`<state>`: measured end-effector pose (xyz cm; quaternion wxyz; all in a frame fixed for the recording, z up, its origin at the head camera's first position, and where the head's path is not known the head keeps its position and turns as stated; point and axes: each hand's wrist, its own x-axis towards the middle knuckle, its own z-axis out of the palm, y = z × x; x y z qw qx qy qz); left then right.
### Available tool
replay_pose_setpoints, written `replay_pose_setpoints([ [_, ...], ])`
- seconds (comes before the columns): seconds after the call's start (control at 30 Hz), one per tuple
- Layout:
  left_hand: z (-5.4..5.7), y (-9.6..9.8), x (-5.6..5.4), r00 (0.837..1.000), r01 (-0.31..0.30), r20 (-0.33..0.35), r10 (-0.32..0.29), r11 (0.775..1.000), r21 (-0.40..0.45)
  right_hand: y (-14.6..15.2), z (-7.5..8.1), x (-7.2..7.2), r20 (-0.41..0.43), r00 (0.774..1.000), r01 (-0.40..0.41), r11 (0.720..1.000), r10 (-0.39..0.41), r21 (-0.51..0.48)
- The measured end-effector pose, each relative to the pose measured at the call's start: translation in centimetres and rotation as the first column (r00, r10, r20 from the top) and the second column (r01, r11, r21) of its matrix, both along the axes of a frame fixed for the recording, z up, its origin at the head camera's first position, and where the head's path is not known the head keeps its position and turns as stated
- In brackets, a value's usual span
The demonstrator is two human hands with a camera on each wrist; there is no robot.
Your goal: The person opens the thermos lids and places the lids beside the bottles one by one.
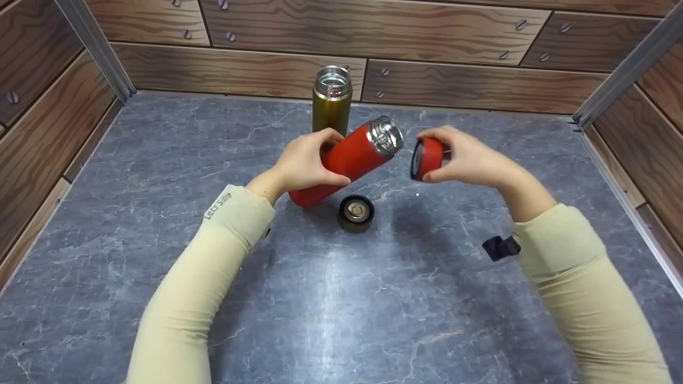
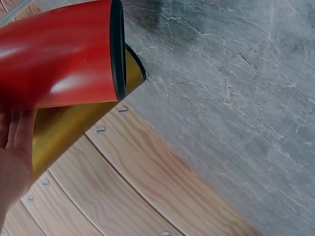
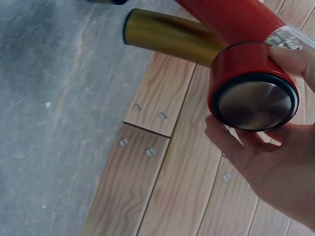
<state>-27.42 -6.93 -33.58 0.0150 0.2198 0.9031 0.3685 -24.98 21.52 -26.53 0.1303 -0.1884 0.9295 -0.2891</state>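
My left hand (image 1: 308,162) grips a red thermos flask (image 1: 349,160) around its body. The flask tilts with its bare steel mouth up to the right; in the left wrist view its dark-rimmed base (image 2: 118,49) shows. Fingers and thumb of my right hand (image 1: 469,157) hold the red lid (image 1: 431,157) by its side, a short gap from the mouth. In the right wrist view the lid's metal top (image 3: 256,104) faces the camera. A gold flask (image 1: 332,109) stands upright and lidless behind the red one. Its dark lid (image 1: 356,213) lies underside up on the table.
The grey marbled table (image 1: 331,309) runs up to wood-patterned walls (image 1: 288,24) at the back and both sides. Metal posts (image 1: 98,50) mark the corners. A dark strap end (image 1: 500,248) sticks out at the right sleeve.
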Motion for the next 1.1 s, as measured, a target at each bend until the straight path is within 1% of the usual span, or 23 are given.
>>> replay_pose_setpoints([
  [0.17, -0.2, -0.1, -0.1, 1.000, -0.003, 0.005, 0.003, 1.000, 0.006, 0.9, -1.9, -0.1, 0.032, 0.999, -0.038, 0.999, 0.037, 0.024],
  [0.3, -0.2, -0.1, -0.2, 1.000, -0.007, 0.010, 0.007, 1.000, 0.009, 1.4, -3.6, -0.3, 0.064, 0.997, -0.051, 0.997, 0.048, 0.050],
  [0.43, -0.2, 0.1, -0.2, 1.000, -0.002, 0.000, 0.002, 1.000, 0.014, 1.6, -5.5, -0.6, 0.061, 0.997, -0.043, 0.996, 0.038, 0.083],
  [0.57, -0.3, 0.2, -0.2, 1.000, 0.007, -0.013, -0.007, 1.000, 0.011, 1.6, -6.9, -0.8, 0.061, 0.998, -0.023, 0.994, 0.017, 0.105],
  [0.83, -0.4, 0.2, -0.1, 1.000, 0.007, -0.009, -0.007, 1.000, 0.028, 1.4, -8.6, -1.0, 0.049, 0.999, -0.014, 0.990, 0.007, 0.141],
  [1.1, -0.4, 0.1, -0.1, 1.000, 0.009, 0.001, -0.009, 0.999, 0.035, 1.5, -9.8, -1.3, 0.053, 0.998, -0.040, 0.994, 0.035, 0.106],
])
